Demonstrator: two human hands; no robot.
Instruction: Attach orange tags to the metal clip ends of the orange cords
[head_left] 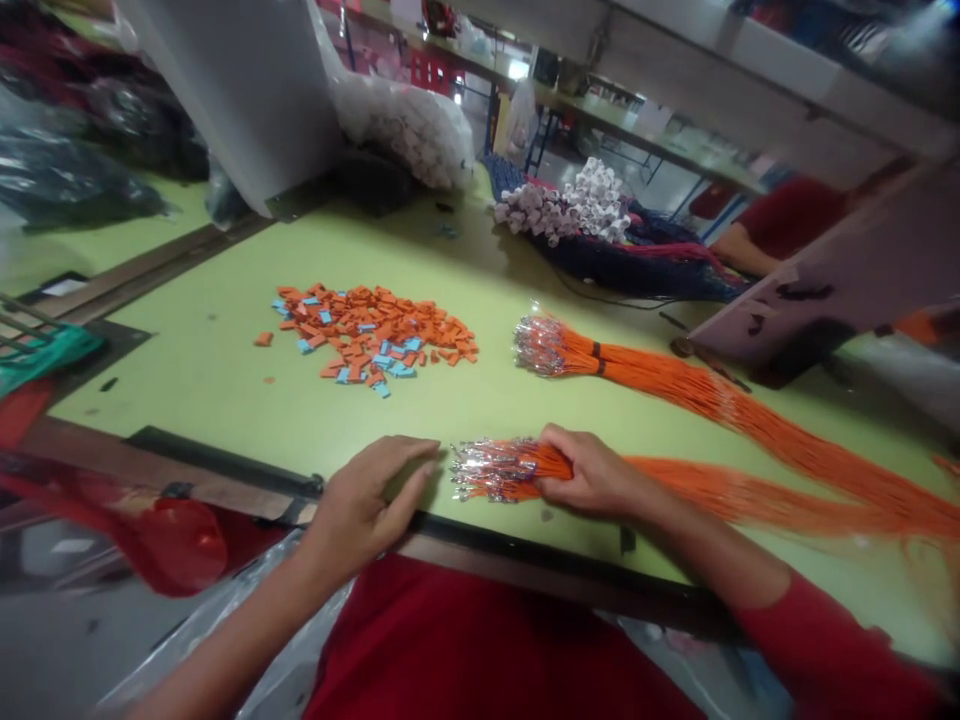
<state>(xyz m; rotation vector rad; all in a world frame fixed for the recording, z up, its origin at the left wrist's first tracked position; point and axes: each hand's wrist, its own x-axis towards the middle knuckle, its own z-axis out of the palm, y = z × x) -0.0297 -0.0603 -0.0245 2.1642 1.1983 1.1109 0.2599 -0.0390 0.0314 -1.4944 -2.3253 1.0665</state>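
My right hand [589,470] is wrapped round a bundle of orange wires [682,482] close to its terminal end. The shiny metal terminals [491,468] fan out to the left of that grip. Just left of the terminals, my left hand [375,490] is held at the table's near edge with thumb and fingers apart and nothing between them. Behind the held bundle lies a second orange wire bundle [675,380], tied with dark bands, its terminals also pointing left. A heap of small orange and blue plastic pieces [375,325] is spread on the green table [225,350].
At the back, white connectors on dark wires [577,205] lie near a clear bag of white parts [412,125]. Grey panels [232,90] stand at the left. A person's arm [750,248] shows at the back right. Green netting [49,355] sits at the far left.
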